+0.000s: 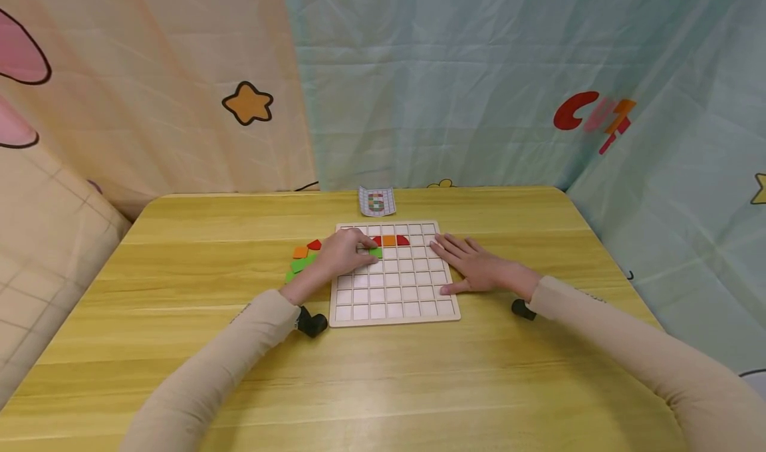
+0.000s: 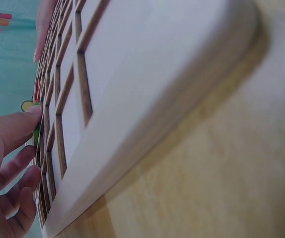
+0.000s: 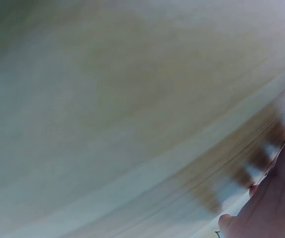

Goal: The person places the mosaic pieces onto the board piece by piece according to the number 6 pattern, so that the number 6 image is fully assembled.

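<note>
A white grid board (image 1: 395,311) with a pale wooden frame lies on the table. My left hand (image 1: 342,252) reaches over its left side and pinches a green square tile (image 1: 376,253) at a cell in the second row. The left wrist view shows the same green tile (image 2: 36,130) edge-on between the fingertips. Just above it, a red rounded tile (image 1: 377,240), an orange square tile (image 1: 389,240) and another red rounded tile (image 1: 403,240) sit side by side in the grid. My right hand (image 1: 475,266), fingers straight and spread, rests on the board's right edge.
Loose tiles lie left of the board, partly behind my left forearm: green tiles (image 1: 302,264), an orange tile (image 1: 300,252) and a red tile (image 1: 314,244). A pattern card (image 1: 377,201) lies beyond the board's far edge. Curtains (image 1: 419,93) hang behind the wooden table (image 1: 389,385).
</note>
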Demonstrator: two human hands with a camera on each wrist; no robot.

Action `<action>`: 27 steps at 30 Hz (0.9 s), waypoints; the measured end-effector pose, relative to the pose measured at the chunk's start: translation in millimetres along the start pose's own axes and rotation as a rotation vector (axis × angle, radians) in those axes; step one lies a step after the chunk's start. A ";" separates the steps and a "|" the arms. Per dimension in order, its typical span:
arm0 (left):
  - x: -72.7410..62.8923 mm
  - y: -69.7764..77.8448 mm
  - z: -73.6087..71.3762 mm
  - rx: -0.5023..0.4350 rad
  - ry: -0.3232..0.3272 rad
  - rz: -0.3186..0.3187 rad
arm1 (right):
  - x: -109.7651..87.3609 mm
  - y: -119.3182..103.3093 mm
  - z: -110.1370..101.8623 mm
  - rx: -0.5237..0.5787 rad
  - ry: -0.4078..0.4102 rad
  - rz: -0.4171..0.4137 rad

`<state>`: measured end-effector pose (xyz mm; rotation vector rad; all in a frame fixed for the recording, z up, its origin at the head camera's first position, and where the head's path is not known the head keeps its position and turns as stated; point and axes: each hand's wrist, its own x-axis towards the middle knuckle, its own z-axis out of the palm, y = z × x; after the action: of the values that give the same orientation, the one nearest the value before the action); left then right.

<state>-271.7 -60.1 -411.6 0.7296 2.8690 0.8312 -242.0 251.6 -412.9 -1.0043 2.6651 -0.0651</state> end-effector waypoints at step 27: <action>-6.3 -1.3 -5.5 -0.015 0.040 -0.011 | -0.5 -1.7 -2.3 0.009 -0.012 0.005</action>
<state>-267.7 -66.6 -408.0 0.7029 2.8958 0.8754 -241.3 250.5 -410.3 -0.9925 2.6536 -0.0697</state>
